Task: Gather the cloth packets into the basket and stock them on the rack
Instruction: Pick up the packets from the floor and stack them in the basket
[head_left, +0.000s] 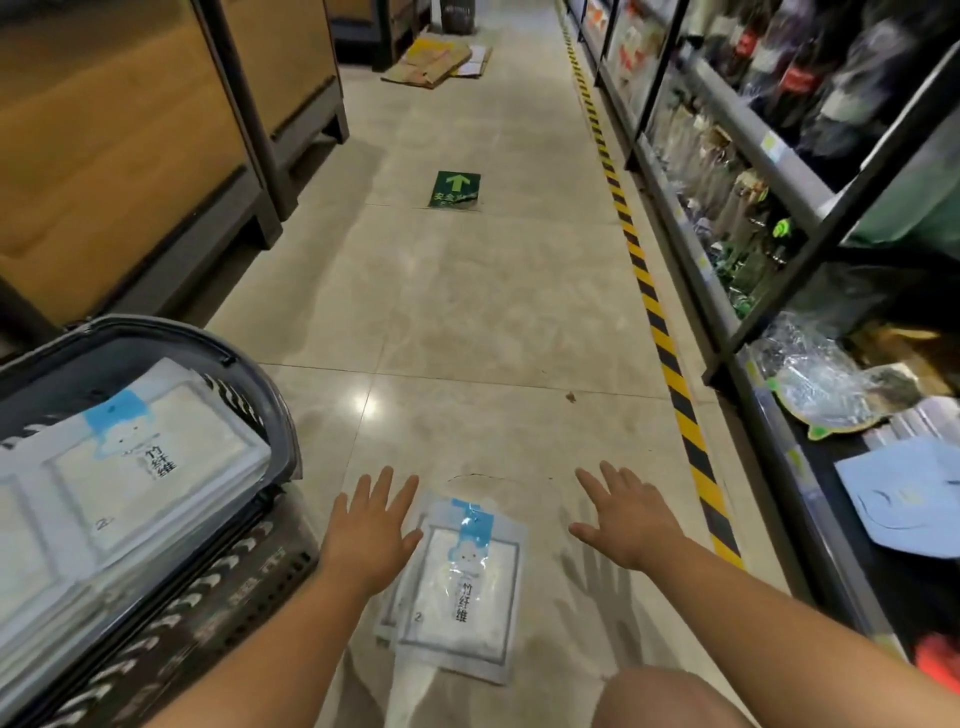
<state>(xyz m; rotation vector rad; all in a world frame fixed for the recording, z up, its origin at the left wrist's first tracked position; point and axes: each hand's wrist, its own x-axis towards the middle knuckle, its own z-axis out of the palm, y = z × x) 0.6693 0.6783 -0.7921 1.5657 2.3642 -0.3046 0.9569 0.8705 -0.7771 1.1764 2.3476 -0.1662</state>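
Head view: the person crouches in a shop aisle with both arms stretched forward and down over the tiled floor (493, 322). The left hand (371, 530) is flat with its fingers spread and holds nothing. Its thumb side overlaps the upper left edge of the cloth packets on the floor (462, 587), though I cannot tell whether it touches them. The right hand (626, 514) is also flat and spread, gripping nothing. It is apart from those packets on their right side, and its shadow falls on the tiles beneath it.

The floor packets lie between the two hands as a small overlapping pile. The top one is a clear pouch with a blue header and white cloth inside, and the edge of another shows under its left side. The grey basket (280, 395) stands just beside the left arm, and the same kind of packets (145, 462) are stacked flat in it up to the rim.

The rack (769, 208) runs along the right side of the aisle, bordered by a yellow-and-black tape line (654, 312). Its lowest shelf holds a crumpled clear bag (815, 374) and pale blue pouches (904, 499). A green arrow sticker (455, 189) lies farther up the floor, with flattened cardboard (436, 60) beyond it. Wood-panelled units (104, 156) line the left side.
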